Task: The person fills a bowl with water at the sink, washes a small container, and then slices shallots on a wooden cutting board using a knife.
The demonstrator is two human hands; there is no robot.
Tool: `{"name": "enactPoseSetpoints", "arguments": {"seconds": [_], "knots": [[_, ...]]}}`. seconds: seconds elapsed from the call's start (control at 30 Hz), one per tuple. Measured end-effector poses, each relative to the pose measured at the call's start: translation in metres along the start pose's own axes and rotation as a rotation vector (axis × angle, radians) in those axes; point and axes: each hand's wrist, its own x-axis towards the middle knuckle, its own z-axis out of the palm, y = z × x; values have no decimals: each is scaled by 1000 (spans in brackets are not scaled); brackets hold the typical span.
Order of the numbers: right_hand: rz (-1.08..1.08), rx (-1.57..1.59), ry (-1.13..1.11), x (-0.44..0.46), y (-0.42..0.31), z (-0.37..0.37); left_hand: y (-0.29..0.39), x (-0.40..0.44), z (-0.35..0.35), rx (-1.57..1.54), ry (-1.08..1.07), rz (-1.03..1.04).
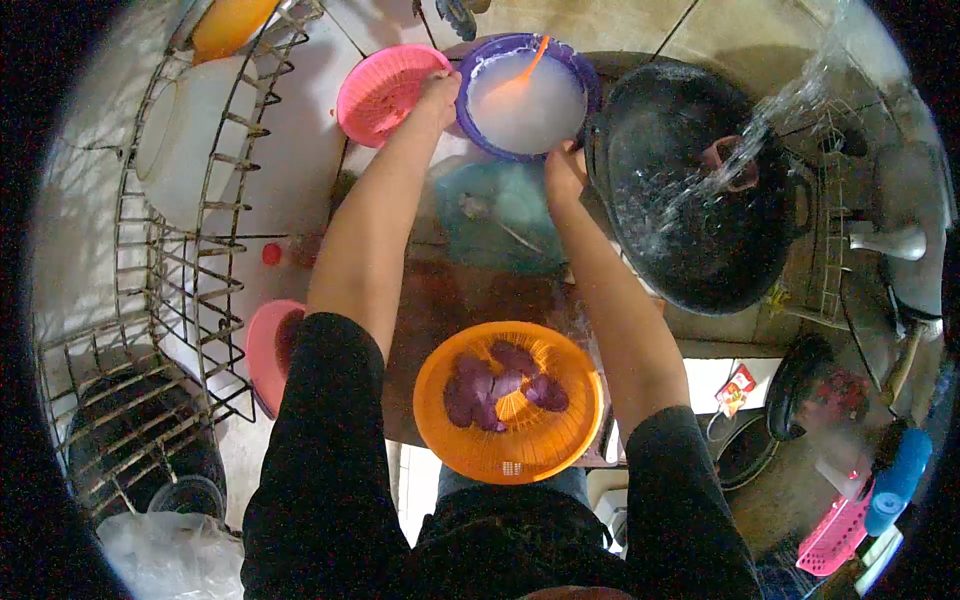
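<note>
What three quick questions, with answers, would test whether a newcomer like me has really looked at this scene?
1. What colour is the colander that holds the purple pieces? A) pink B) orange C) black
2. True or false: the right hand is at the rim of the purple basin.
3. Fill in the colour: water splashes into the large ____ basin.

Key: 1. B; 2. True; 3. Black.
</note>
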Motion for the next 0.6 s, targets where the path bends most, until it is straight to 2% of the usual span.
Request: {"name": "enactPoseSetpoints", "arguments": {"seconds": [0.13,0.27,0.33,0.43,0.5,0.57,0.6], "knots": [[-14,-50,-46,20,20,6,-42,35,2,16,47,-61],[-49,-105,-96,34,29,12,-71,65,-16,202,8,-2],[-62,-132,-132,40,26,13,-54,66,-16,318,-26,-25],[-42,-196,-224,29,13,4,-43,73,-24,760,73,-64],[-5,-253,-308,10,-2,-11,-32,66,-25,807,44,-187],[33,-311,-391,-16,-19,-32,-5,43,-23,1020,43,-142],[3,-266,-401,-34,-12,-35,42,-20,-3,1207,58,-31]]}}
